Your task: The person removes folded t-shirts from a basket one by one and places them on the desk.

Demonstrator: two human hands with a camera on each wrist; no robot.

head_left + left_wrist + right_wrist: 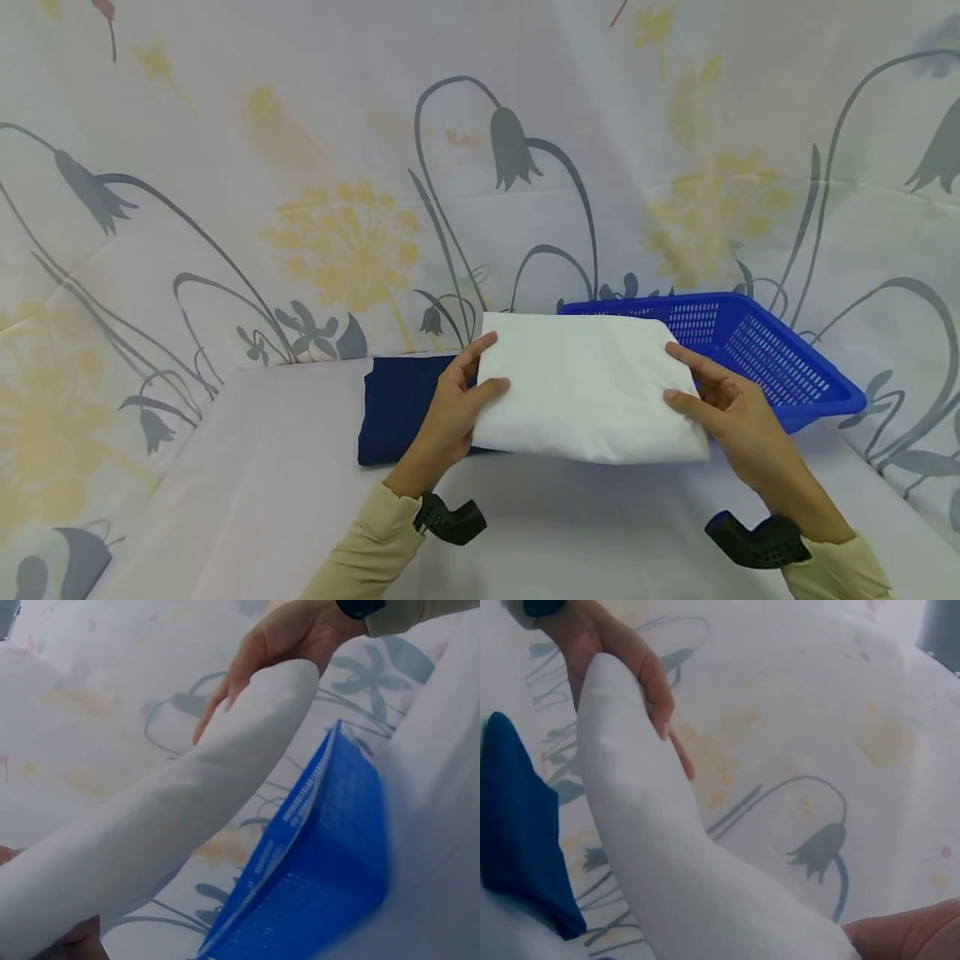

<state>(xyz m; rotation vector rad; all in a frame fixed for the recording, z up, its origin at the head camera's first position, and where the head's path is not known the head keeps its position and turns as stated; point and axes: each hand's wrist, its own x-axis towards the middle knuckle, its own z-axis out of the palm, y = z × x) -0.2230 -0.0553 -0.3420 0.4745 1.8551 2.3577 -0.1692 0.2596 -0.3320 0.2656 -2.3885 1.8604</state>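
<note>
A folded white cloth (585, 387) is held up above the table between both hands. My left hand (453, 408) grips its left edge, thumb on the near face. The right hand (738, 425) grips the opposite edge the same way. In the left wrist view the white cloth (165, 802) appears as a thick rounded fold, with the right hand (292, 637) at its far end. The right wrist view shows the left hand (619, 656) around the other end of the cloth (652, 825). Behind the left hand lies a folded navy cloth (401, 408) on the table, partly hidden.
A blue plastic basket (795, 358) with slotted walls stands at the back right, partly behind the white cloth and right hand. The table has a white cover (285, 467). A flower-patterned curtain (360, 108) hangs along the back and sides.
</note>
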